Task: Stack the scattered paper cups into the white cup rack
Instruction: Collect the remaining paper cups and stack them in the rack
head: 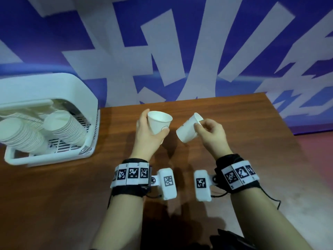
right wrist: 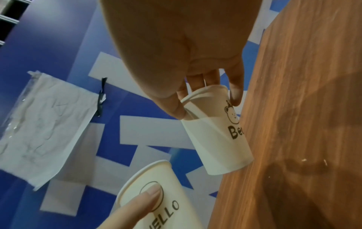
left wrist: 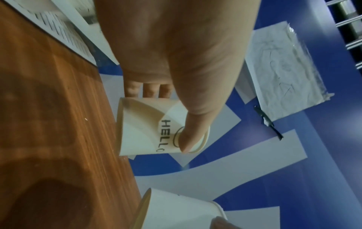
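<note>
Two paper cups are held above the counter [head: 234, 123] mid-frame: left hand [head: 146, 134] wraps the upright cup [head: 159, 121], right hand [head: 212, 134] pinches the tilted cup's [head: 188, 130] rim

wooden table [head: 234, 123], blue-and-white wall [head: 180, 42], taped paper [left wrist: 284, 74]

Dim, even light is seen overhead; soft dark shadows are cast on the table [head: 234, 112] below the hands; edges beyond it are bent and blurred.
</note>
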The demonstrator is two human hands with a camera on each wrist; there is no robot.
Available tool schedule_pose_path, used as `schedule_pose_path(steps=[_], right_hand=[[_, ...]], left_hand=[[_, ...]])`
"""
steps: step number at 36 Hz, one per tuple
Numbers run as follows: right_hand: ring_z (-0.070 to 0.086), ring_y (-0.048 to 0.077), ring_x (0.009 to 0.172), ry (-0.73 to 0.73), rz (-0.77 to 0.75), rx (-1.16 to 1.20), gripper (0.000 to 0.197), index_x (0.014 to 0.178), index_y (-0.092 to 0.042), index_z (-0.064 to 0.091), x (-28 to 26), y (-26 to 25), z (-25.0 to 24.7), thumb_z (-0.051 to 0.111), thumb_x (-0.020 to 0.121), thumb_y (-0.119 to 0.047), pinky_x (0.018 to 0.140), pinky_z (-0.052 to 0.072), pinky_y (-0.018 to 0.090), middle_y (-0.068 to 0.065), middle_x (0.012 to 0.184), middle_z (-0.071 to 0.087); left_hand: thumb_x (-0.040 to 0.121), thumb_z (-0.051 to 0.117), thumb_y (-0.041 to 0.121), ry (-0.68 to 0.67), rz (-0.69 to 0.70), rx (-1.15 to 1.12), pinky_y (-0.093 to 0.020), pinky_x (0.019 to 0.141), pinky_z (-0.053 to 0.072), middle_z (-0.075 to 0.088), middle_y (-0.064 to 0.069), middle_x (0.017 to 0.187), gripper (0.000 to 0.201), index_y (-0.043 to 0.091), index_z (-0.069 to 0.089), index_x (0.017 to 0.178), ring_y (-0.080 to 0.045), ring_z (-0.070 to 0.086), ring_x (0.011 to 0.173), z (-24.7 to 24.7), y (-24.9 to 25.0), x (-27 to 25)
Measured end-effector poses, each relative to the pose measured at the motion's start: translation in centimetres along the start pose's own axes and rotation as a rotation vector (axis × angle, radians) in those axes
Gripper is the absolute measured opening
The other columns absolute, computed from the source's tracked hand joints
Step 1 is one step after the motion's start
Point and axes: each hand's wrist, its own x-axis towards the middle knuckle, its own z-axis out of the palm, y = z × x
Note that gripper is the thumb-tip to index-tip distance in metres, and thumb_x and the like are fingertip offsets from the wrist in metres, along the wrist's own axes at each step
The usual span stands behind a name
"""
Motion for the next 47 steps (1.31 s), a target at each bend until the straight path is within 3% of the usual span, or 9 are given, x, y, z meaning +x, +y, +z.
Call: schedule_pose_path(steps=[5, 12, 21, 26, 30, 31, 36, 41, 47], right_hand=[[0.048, 0.001, 0.055, -0.043, -0.073, -0.052, 0.019, 0.072, -0.020, 0.058, -1.5, -1.8, 2.4, 0.057, 0.090, -0.021, 0.046, 0.035, 0.009, -0.009, 0.067, 0.056], [0.053, 0.001, 0.067, -0.122, -0.142, -0.064, 0.011, 0.083, -0.017, 0.062, -3.4, -4.5, 6.6, 0.057, 0.091, -0.020, 0.052, 0.037, 0.005, -0.009, 0.077, 0.059], [0.054, 0.003, 0.073, -0.153, -0.186, -0.110, 0.013, 0.081, -0.014, 0.063, -5.3, -7.9, 12.3, 0.057, 0.090, -0.019, 0.061, 0.041, 0.017, -0.007, 0.080, 0.062], [0.055, -0.004, 0.070, -0.146, -0.196, -0.027, 0.011, 0.085, -0.013, 0.064, -6.3, -10.5, 15.8, 0.056, 0.091, -0.017, 0.055, 0.041, 0.006, -0.007, 0.084, 0.063], [0.055, -0.011, 0.069, -0.107, -0.232, 0.057, 0.009, 0.086, -0.013, 0.064, -6.9, -12.6, 18.6, 0.057, 0.091, -0.015, 0.056, 0.041, 0.006, -0.009, 0.083, 0.064], [0.056, -0.010, 0.069, -0.101, -0.238, 0.080, 0.009, 0.087, -0.013, 0.065, -7.1, -13.1, 19.2, 0.057, 0.092, -0.015, 0.056, 0.042, 0.007, -0.009, 0.083, 0.064], [0.056, -0.005, 0.075, -0.057, -0.314, 0.121, 0.012, 0.082, -0.020, 0.064, -7.7, -15.1, 22.2, 0.059, 0.091, -0.015, 0.068, 0.042, 0.010, -0.014, 0.078, 0.063], [0.054, -0.001, 0.078, -0.004, -0.370, 0.162, 0.013, 0.080, -0.021, 0.062, -7.8, -16.2, 25.0, 0.059, 0.092, -0.017, 0.073, 0.043, 0.018, -0.015, 0.076, 0.062], [0.057, 0.000, 0.082, 0.018, -0.434, 0.149, 0.019, 0.079, -0.031, 0.061, -7.8, -17.1, 27.9, 0.060, 0.092, -0.017, 0.076, 0.043, 0.017, -0.019, 0.080, 0.064]], left_hand=[[0.079, 0.076, 0.024, 0.081, -0.028, -0.048, -0.028, 0.099, 0.035, 0.029, 0.002, 0.149, 0.086, 0.029, 0.022, 0.146, -0.017, 0.034, 0.133, -2.9, -1.3, -1.4], [0.075, 0.079, 0.028, 0.157, -0.057, -0.082, -0.043, 0.110, 0.036, 0.033, 0.002, 0.148, 0.088, 0.029, 0.024, 0.145, -0.017, 0.036, 0.134, -7.7, -3.7, -2.0], [0.073, 0.080, 0.025, 0.243, -0.052, -0.201, -0.047, 0.104, 0.043, 0.040, 0.004, 0.137, 0.078, 0.032, 0.031, 0.133, -0.020, 0.045, 0.126, -14.3, -5.5, -1.9], [0.072, 0.080, 0.026, 0.296, -0.014, -0.238, -0.046, 0.096, 0.050, 0.041, 0.004, 0.131, 0.073, 0.033, 0.032, 0.127, -0.020, 0.049, 0.119, -18.5, -6.2, -1.6], [0.075, 0.078, 0.011, 0.388, 0.083, -0.227, -0.018, 0.085, 0.050, 0.041, 0.003, 0.123, 0.068, 0.025, 0.031, 0.121, -0.012, 0.049, 0.112, -21.5, -6.5, -1.3], [0.074, 0.078, 0.009, 0.408, 0.097, -0.235, -0.017, 0.081, 0.051, 0.041, 0.004, 0.120, 0.068, 0.024, 0.031, 0.120, -0.010, 0.050, 0.109, -22.2, -6.5, -1.2], [0.070, 0.081, 0.014, 0.498, 0.134, -0.214, -0.029, 0.097, 0.048, 0.041, 0.003, 0.123, 0.078, 0.016, 0.029, 0.129, -0.014, 0.049, 0.115, -26.0, -7.9, -0.2], [0.075, 0.078, 0.009, 0.563, 0.171, -0.240, -0.003, 0.088, 0.040, 0.034, 0.004, 0.132, 0.084, 0.017, 0.027, 0.141, -0.010, 0.041, 0.121, -29.5, -8.6, 0.7], [0.062, 0.074, 0.038, 0.662, 0.204, -0.206, -0.035, 0.104, 0.042, 0.034, -0.002, 0.133, 0.078, 0.031, 0.032, 0.127, -0.021, 0.046, 0.123, -33.2, -9.7, 1.9]])
